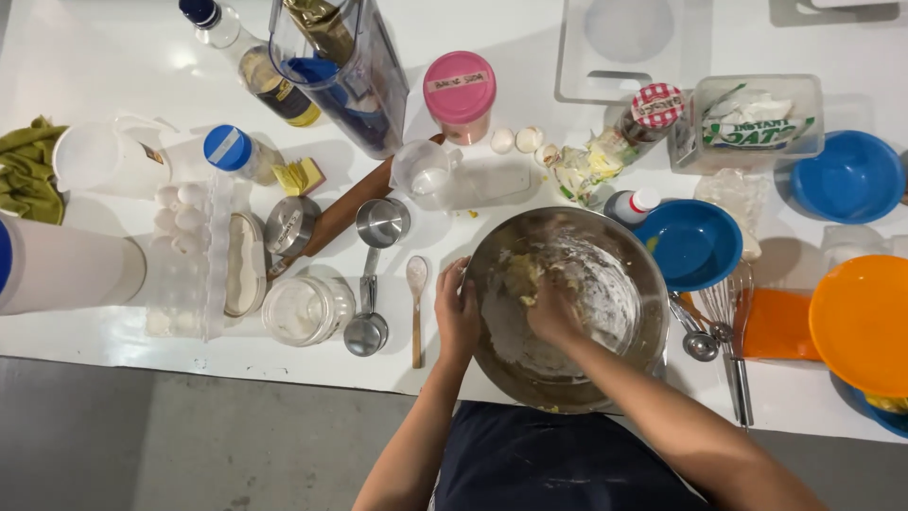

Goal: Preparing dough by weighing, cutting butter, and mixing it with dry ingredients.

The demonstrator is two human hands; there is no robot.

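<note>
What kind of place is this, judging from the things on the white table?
Probably a home kitchen or baking workspace. The right hand works dough in a metal mixing bowl that the left hand steadies, beside an egg carton, measuring cups and a whisk.
</note>
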